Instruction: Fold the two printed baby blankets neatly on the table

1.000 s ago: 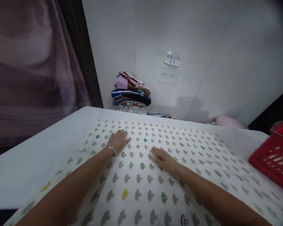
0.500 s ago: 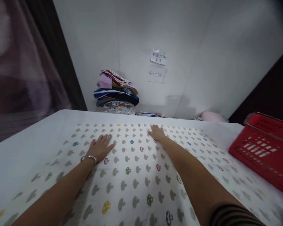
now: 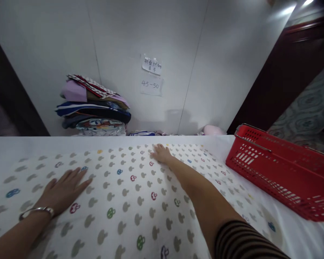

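Note:
A white cloth [image 3: 129, 201] printed with grey and coloured mushrooms lies spread over the white table [image 3: 75, 141]. My left hand [image 3: 63, 190], with a silver bangle at the wrist, rests palm down on the cloth at the left, its fingers apart. Farther off, near the cloth's back edge, my right hand [image 3: 162, 154] also lies flat on it with fingers spread. Neither hand holds anything. Small wrinkles show in the cloth at the right.
A red plastic basket [image 3: 280, 169] with metal handles stands on the table at the right. Behind the table's back edge is a stack of folded fabrics [image 3: 94, 104]. Paper labels [image 3: 151, 86] hang on the pale wall, and a pink bundle [image 3: 213, 130] lies below to the right.
The view has turned to the right, so the stack and labels sit farther left and more of the basket shows. Both hands remain flat on the cloth.

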Demonstrator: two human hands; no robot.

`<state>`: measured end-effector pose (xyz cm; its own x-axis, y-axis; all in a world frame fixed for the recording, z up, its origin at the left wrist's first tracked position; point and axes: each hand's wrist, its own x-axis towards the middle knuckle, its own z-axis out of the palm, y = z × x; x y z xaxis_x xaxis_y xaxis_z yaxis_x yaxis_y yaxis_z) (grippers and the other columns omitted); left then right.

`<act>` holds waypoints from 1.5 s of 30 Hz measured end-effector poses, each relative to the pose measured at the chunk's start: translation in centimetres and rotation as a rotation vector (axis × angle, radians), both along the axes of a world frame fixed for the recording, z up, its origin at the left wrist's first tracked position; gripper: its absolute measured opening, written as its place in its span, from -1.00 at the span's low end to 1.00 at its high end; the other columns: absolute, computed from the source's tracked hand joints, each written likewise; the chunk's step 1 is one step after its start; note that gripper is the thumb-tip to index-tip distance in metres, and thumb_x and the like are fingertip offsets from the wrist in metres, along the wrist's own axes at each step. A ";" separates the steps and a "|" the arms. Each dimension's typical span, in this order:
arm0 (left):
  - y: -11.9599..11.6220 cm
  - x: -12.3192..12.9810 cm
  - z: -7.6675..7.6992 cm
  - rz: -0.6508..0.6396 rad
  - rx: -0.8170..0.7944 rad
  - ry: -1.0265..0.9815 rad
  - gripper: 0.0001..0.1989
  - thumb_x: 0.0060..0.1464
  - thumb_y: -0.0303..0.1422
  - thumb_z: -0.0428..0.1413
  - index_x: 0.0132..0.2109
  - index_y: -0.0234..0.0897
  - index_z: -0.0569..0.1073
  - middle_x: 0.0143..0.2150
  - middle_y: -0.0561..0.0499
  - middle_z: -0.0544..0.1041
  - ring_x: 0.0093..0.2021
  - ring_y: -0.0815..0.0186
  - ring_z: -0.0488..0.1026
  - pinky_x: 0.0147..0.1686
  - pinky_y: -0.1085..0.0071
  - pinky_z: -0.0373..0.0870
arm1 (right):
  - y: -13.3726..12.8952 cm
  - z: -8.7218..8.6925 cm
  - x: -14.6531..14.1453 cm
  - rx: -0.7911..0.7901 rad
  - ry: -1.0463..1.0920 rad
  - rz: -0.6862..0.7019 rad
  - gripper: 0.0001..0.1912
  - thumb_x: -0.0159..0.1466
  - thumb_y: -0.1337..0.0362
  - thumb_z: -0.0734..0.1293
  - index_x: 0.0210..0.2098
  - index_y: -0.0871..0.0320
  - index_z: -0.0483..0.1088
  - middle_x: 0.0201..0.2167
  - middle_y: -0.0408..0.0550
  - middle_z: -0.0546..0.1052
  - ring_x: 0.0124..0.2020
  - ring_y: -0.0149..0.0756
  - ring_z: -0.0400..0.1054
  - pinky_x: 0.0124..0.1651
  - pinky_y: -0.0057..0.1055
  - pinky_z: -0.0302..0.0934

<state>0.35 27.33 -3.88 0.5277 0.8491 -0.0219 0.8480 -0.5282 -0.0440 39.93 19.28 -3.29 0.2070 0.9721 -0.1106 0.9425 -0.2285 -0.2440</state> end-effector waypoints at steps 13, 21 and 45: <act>1.9 -1.3 -2.4 -0.066 0.102 0.068 -0.51 0.04 -0.34 -0.12 0.13 -0.04 0.35 0.33 0.11 0.06 0.33 0.15 -0.09 0.20 0.02 -0.16 | -5.4 -0.8 10.7 -0.097 -0.059 -0.422 -0.26 0.27 -0.17 -0.09 0.33 0.06 -0.18 0.37 -0.10 -0.26 0.35 -0.16 -0.45 0.27 0.00 -0.51; 2.7 -2.0 -3.5 -0.160 0.142 0.008 -0.51 -0.05 -0.32 -0.11 0.04 -0.08 0.44 0.29 0.04 0.17 0.32 0.07 -0.09 0.20 -0.05 -0.20 | -8.1 -1.2 14.5 -0.010 -0.130 -0.559 -0.25 0.28 -0.14 -0.11 0.33 0.14 -0.15 0.37 0.01 -0.24 0.35 -0.10 -0.47 0.26 0.03 -0.49; 0.8 -1.0 -1.3 -0.088 0.099 0.001 -0.54 0.10 -0.37 -0.19 0.08 -0.14 0.40 0.31 0.01 0.12 0.32 0.12 -0.06 0.20 0.04 -0.15 | -13.8 -1.1 21.3 -0.058 -0.114 -0.725 -0.32 0.28 -0.09 -0.07 0.26 0.15 0.04 0.33 0.07 -0.06 0.32 -0.05 -0.23 0.23 0.08 -0.28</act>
<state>-0.64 28.15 -5.22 0.6004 0.7975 0.0594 0.7985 -0.5936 -0.1003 61.21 5.50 -4.37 0.8091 0.5795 -0.0971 0.5682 -0.8138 -0.1220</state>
